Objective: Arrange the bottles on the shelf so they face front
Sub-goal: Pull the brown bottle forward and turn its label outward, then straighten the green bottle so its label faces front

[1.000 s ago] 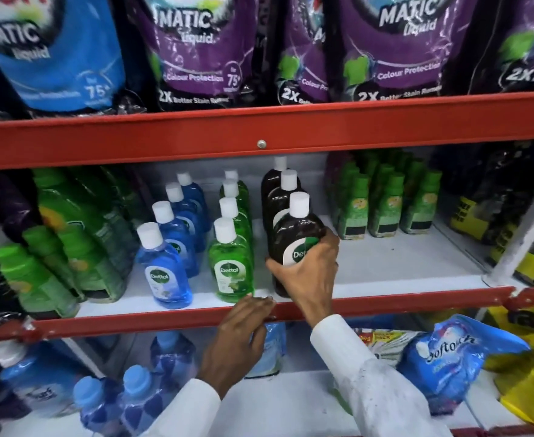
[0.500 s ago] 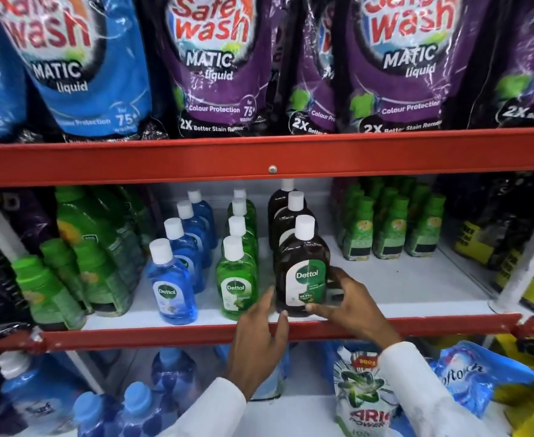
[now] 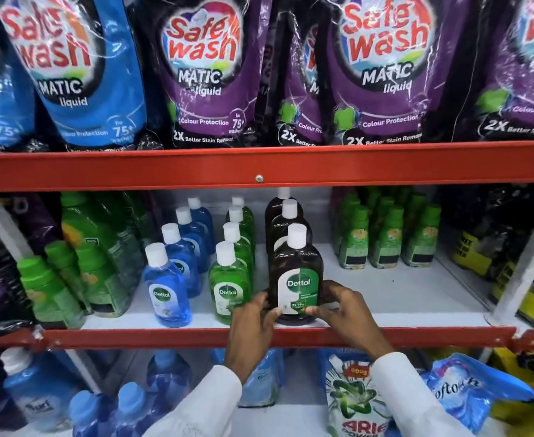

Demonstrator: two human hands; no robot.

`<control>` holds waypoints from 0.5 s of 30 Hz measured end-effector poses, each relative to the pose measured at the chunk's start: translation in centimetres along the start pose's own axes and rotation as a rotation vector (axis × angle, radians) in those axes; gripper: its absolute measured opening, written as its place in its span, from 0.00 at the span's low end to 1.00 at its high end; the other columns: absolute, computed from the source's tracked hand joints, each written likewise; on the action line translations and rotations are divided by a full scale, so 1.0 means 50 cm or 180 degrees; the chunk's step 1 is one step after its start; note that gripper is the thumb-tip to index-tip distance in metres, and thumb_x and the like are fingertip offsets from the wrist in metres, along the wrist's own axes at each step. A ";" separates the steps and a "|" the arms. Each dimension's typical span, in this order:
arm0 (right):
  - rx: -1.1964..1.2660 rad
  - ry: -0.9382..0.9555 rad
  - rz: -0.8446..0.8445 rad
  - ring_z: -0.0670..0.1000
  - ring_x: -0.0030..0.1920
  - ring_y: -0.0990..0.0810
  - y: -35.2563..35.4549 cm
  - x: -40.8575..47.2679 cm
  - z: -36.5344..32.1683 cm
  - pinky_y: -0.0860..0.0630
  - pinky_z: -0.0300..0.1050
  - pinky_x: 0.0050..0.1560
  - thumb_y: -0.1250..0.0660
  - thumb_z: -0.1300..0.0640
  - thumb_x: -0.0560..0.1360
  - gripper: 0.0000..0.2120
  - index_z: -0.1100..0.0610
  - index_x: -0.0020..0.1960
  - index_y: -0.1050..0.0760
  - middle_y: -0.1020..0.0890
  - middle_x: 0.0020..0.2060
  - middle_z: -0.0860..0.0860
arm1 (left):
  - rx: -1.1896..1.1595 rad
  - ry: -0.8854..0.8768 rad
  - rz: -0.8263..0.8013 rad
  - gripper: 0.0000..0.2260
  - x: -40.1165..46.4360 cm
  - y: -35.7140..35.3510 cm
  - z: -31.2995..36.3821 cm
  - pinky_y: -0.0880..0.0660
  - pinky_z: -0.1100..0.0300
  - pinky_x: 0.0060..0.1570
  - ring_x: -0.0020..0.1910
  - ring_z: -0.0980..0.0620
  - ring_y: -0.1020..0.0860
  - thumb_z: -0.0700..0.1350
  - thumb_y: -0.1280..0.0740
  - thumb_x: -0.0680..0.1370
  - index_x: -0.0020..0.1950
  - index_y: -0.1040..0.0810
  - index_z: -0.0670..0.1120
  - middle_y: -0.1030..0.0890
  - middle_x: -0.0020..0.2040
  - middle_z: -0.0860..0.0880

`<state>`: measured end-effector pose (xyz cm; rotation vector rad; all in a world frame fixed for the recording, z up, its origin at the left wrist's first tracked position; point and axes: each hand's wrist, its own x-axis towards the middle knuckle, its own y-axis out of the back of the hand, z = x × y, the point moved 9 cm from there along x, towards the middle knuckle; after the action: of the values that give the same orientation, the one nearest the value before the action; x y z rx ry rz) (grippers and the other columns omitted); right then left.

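While my left hand [image 3: 253,323] and right hand [image 3: 344,310] clasp the base of the front brown Dettol bottle [image 3: 295,272] from either side, it stands upright at the shelf [image 3: 385,298] front edge, label facing me. Just left of my grip stands a green Dettol bottle [image 3: 229,285], then a blue one [image 3: 166,288]; two more brown bottles [image 3: 286,222] line up behind it.
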<state>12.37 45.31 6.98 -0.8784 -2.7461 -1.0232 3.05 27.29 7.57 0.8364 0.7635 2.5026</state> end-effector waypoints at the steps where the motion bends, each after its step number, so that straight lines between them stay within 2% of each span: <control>1: -0.0004 -0.0001 0.0012 0.41 0.48 0.16 0.000 0.000 0.001 0.20 0.39 0.50 0.21 0.53 0.68 0.17 0.52 0.55 0.19 0.13 0.47 0.45 | -0.0004 0.0006 -0.0010 0.13 -0.001 0.000 0.001 0.33 0.72 0.48 0.53 0.51 0.17 0.46 0.31 0.78 0.60 0.22 0.43 0.14 0.54 0.46; 4: -0.0013 0.0013 0.0042 0.39 0.48 0.17 0.001 -0.005 -0.003 0.22 0.32 0.49 0.20 0.53 0.68 0.17 0.52 0.55 0.20 0.14 0.47 0.44 | -0.0027 -0.0053 0.0011 0.11 -0.003 0.000 0.004 0.32 0.73 0.48 0.50 0.56 0.19 0.46 0.31 0.78 0.59 0.21 0.44 0.15 0.54 0.49; 6: 0.0010 -0.0021 0.0053 0.40 0.47 0.16 0.002 -0.007 -0.002 0.21 0.33 0.49 0.20 0.52 0.68 0.18 0.52 0.56 0.20 0.14 0.47 0.44 | -0.0003 -0.0099 0.0017 0.10 -0.003 -0.001 0.003 0.31 0.71 0.48 0.50 0.55 0.18 0.46 0.31 0.78 0.58 0.21 0.45 0.14 0.54 0.49; 8: 0.0024 -0.0069 0.0047 0.42 0.46 0.16 0.003 -0.011 -0.002 0.20 0.33 0.47 0.20 0.52 0.68 0.19 0.52 0.56 0.20 0.13 0.48 0.45 | -0.0006 -0.0098 0.0000 0.09 -0.002 -0.005 -0.003 0.27 0.68 0.49 0.50 0.53 0.17 0.46 0.31 0.78 0.57 0.21 0.45 0.14 0.53 0.48; 11: 0.0009 -0.0109 0.0066 0.39 0.45 0.17 0.004 -0.016 -0.005 0.26 0.23 0.40 0.20 0.51 0.68 0.20 0.53 0.58 0.20 0.14 0.48 0.45 | 0.0023 -0.0045 -0.0003 0.09 -0.001 -0.009 -0.013 0.22 0.60 0.51 0.49 0.50 0.17 0.47 0.31 0.78 0.57 0.21 0.45 0.14 0.52 0.47; 13: -0.0014 -0.0135 0.0058 0.38 0.44 0.18 0.005 -0.019 -0.009 0.26 0.22 0.38 0.20 0.52 0.68 0.21 0.53 0.59 0.21 0.15 0.48 0.45 | 0.0036 -0.0015 -0.0022 0.09 -0.002 -0.008 -0.012 0.21 0.57 0.50 0.48 0.50 0.17 0.47 0.32 0.78 0.57 0.21 0.45 0.14 0.51 0.46; 15: -0.0028 -0.0138 0.0091 0.41 0.45 0.17 0.008 -0.024 -0.014 0.24 0.25 0.42 0.20 0.51 0.67 0.23 0.53 0.60 0.21 0.14 0.50 0.47 | 0.0011 0.0001 -0.0040 0.10 -0.005 -0.002 -0.008 0.24 0.63 0.52 0.51 0.49 0.17 0.45 0.32 0.79 0.59 0.21 0.44 0.14 0.54 0.45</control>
<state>13.50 44.55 7.45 -0.9497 -2.7579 -1.0240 3.01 27.09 7.15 0.8297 0.7709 2.4912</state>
